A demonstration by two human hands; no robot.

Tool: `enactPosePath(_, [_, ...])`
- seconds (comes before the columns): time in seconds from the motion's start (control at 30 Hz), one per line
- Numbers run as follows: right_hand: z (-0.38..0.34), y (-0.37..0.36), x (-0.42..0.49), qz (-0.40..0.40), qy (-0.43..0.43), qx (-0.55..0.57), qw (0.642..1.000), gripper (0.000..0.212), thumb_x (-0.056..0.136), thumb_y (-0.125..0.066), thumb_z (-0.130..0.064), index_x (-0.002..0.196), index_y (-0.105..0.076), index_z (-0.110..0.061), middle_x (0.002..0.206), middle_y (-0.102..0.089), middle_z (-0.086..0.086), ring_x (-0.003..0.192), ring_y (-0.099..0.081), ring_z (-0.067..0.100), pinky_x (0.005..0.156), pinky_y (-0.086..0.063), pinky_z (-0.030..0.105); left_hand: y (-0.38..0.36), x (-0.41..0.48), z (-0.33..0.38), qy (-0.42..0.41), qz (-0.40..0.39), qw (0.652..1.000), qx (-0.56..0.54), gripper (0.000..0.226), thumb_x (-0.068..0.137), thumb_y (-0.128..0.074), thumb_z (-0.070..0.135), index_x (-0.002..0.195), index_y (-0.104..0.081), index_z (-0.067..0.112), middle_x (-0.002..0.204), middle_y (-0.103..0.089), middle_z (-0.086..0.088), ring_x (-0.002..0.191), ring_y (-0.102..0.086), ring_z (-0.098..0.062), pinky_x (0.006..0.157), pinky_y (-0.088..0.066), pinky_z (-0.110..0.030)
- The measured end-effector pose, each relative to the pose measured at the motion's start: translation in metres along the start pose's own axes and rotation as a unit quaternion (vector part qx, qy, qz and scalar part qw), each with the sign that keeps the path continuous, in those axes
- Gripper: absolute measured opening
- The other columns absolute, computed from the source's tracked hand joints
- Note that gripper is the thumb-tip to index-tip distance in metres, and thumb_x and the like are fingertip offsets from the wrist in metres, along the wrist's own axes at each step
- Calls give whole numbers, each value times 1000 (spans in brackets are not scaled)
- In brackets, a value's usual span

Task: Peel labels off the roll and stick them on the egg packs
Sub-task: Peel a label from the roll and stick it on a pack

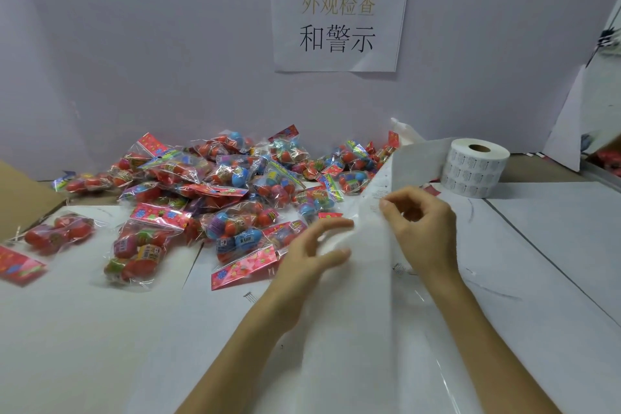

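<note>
A white label roll (pixel 474 167) stands on end at the back right of the table. Its wide backing strip (pixel 363 279) runs from the roll down toward me between my hands. My right hand (pixel 420 228) is raised over the strip, thumb and forefinger pinching at its edge. My left hand (pixel 309 252) holds the strip's left side, fingers spread and lightly curled on it. A heap of clear egg packs (pixel 215 185) with red and blue plastic eggs and pink flowered headers lies to the left and behind; one pack (pixel 245 255) lies just left of my left hand.
A white wall board (pixel 168 44) closes the back, with a printed paper sign (pixel 339 13) taped to it. Brown cardboard (pixel 20 195) sits at the far left. White sheets (pixel 537 262) cover the table on the right. Loose packs (pixel 57 232) lie at the left.
</note>
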State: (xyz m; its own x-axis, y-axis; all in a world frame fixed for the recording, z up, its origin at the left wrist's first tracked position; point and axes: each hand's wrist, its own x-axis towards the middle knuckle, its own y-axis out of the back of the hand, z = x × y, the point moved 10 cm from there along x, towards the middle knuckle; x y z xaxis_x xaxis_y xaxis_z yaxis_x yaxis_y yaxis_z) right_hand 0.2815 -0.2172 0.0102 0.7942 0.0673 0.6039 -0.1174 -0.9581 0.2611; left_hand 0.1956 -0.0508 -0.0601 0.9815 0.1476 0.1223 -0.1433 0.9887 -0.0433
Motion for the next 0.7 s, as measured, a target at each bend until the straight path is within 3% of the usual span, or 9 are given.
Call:
enactPosePath(0.07, [4, 14, 2, 52, -9, -14, 998, 12, 88, -77, -15, 80, -72, -22, 63, -64, -2, 61, -59, 14, 60, -47, 26, -20, -4, -3, -15, -63, 991, 113, 34, 88, -67, 42, 122, -67, 44, 126, -65, 24, 113, -62, 3, 90, -49, -22])
enactPosePath(0.13, [3, 25, 3, 89, 6, -28, 996, 3, 90, -76, -16, 87, -75, -15, 60, -60, -2, 58, -56, 12, 56, -44, 20, -42, -10, -14, 9, -145, 970, 197, 33, 96, -61, 53, 128, -62, 49, 96, -73, 11, 75, -68, -14, 71, -54, -28])
enactPosePath(0.2, [1, 30, 3, 103, 13, -28, 994, 8, 92, -75, -17, 95, -76, -10, 64, -61, -4, 58, -56, 7, 55, -41, 8, -51, -15, -14, -2, -174, 956, 235, 33, 99, -56, 55, 130, -63, 48, 57, -40, 23, 42, -48, -5, 47, -42, -16])
enactPosePath(0.23, [0, 30, 4, 102, 15, -27, 994, 11, 92, -74, -18, 98, -77, -9, 69, -65, -2, 60, -60, 6, 56, -43, 6, -49, -15, -11, -19, -166, 956, 241, 32, 100, -55, 52, 130, -66, 45, 95, -39, 33, 37, -42, -3, 43, -35, -11])
enactPosePath(0.27, [-1, 29, 4, 95, 17, -21, 995, 13, 93, -74, -18, 101, -77, -9, 74, -69, 1, 63, -64, 8, 58, -46, 6, -46, -15, -7, -36, -152, 957, 243, 31, 101, -55, 49, 128, -69, 42, 61, -57, 4, 35, -37, -4, 41, -31, -9])
enactPosePath(0.3, [-3, 27, 5, 83, 20, -8, 996, 13, 93, -73, -18, 103, -76, -10, 78, -71, 1, 64, -67, 10, 59, -50, 9, -43, -15, -4, -48, -137, 959, 242, 30, 101, -55, 50, 124, -71, 42, 50, -52, 7, 37, -33, -6, 41, -30, -11])
enactPosePath(0.33, [-5, 23, 5, 68, 22, 11, 997, 12, 93, -73, -17, 104, -76, -13, 80, -73, 0, 64, -69, 10, 59, -53, 12, -40, -15, -2, -53, -121, 963, 236, 29, 101, -55, 52, 121, -73, 43, 49, -42, 14, 41, -32, -6, 44, -34, -16])
enactPosePath(0.43, [-9, 11, 4, 17, 27, 65, 997, 22, 90, -75, -11, 106, -72, -26, 87, -72, -8, 67, -72, 12, 63, -58, 21, -32, -9, 5, -79, -62, 973, 209, 27, 101, -59, 44, 112, -79, 30, 74, -67, 19, 61, -59, -10, 65, -52, -22])
enactPosePath(0.7, [-16, -32, -10, -145, 39, 92, 984, 69, 84, -62, 14, 123, -63, -43, 95, -71, -7, 88, -70, 13, 76, -59, 24, 24, -6, 26, -131, 165, 967, 141, 11, 101, -61, 24, 103, -73, 25, 55, -57, 7, 51, -48, -10, 52, -41, -23])
